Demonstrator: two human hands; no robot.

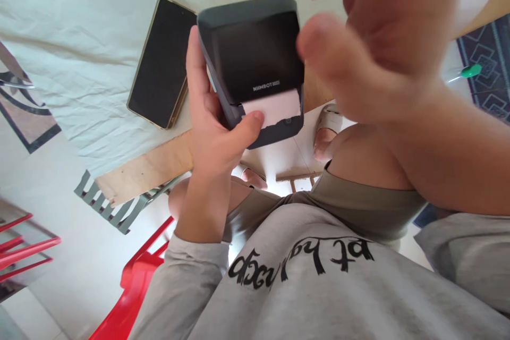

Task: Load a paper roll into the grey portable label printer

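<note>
The left hand (pixel 211 135) is wrapped around a dark NIIMBOT printer (pixel 255 48), held up over the table's near edge, its thumb pressing the torn white paper strip (pixel 279 108) that sticks out of the printer's slot; the right hand (pixel 382 53), blurred, is loosely spread with nothing visible in its grasp, thumb close by the printer, contact unclear; beyond, a smartphone (pixel 159 58) lies on wrinkled pale cloth (pixel 79 21) beside a wooden board (pixel 147 164); farther out are a red plastic chair (pixel 135 287), pale floor (pixel 79 196) and a dark patterned mat (pixel 492 64).
</note>
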